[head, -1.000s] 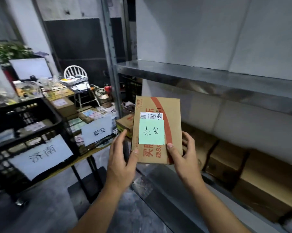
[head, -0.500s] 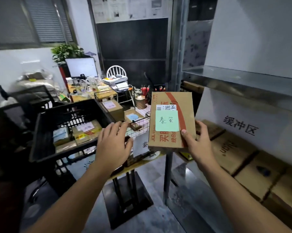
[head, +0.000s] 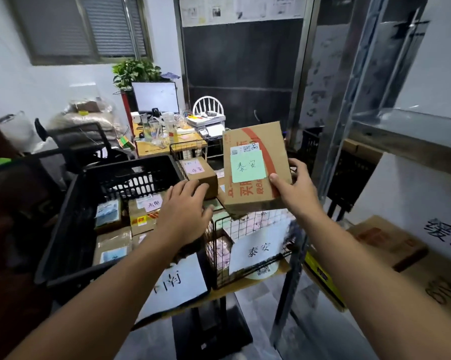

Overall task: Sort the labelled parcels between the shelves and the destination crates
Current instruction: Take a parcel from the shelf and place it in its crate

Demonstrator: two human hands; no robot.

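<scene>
The right hand (head: 294,188) pinches a green-tagged parcel (head: 255,167) above the wire crate (head: 258,222) bearing matching characters, apparently its destination, while the left hand (head: 185,211) hovers spread.

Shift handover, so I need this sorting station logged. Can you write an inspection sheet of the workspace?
Surface: wooden table carrying a black crate and a wire basket side by side.
Job's things: parcel with a green note reading 泰安, held over the wire basket, whose sign also reads 泰安.
Clutter: small box with a pink label, just beyond the left hand.
Hands: left hand open, holding nothing, over where crate and basket meet; right hand grips the parcel's right edge.
Cables: nothing seen.
Surroundings: metal shelf at right, cardboard boxes beneath it; monitor, plant and white chair behind.
</scene>
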